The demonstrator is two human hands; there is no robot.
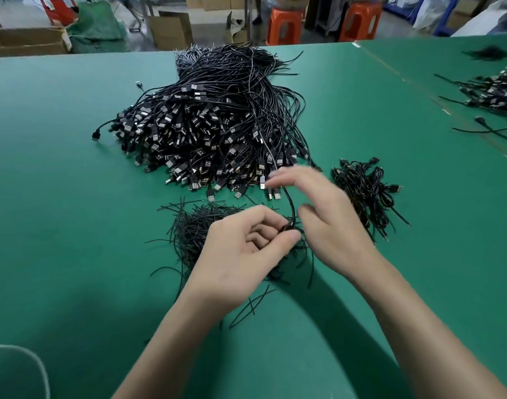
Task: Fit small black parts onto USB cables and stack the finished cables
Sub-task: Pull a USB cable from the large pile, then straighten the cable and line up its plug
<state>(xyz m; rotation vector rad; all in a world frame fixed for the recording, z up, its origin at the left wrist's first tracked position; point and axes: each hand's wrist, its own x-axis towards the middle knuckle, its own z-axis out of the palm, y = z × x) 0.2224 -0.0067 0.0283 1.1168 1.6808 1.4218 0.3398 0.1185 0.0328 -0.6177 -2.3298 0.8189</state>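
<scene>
A large heap of black USB cables (214,122) lies on the green table (59,197), plugs facing me. Just in front of it is a loose pile of thin black strips (194,226). My left hand (246,254) pinches the end of one black cable (289,203) over that pile. This cable curves up toward the heap. My right hand (324,214) hovers beside the cable with fingers spread and blurred, holding nothing that I can see. A small bundle of coiled cables (364,191) lies to the right of my right hand.
More black cables (494,93) lie at the far right of the table. Orange stools (284,25), cardboard boxes (171,30) and a green sack (97,27) stand beyond the far edge. A pale cord (30,358) curves at the lower left corner.
</scene>
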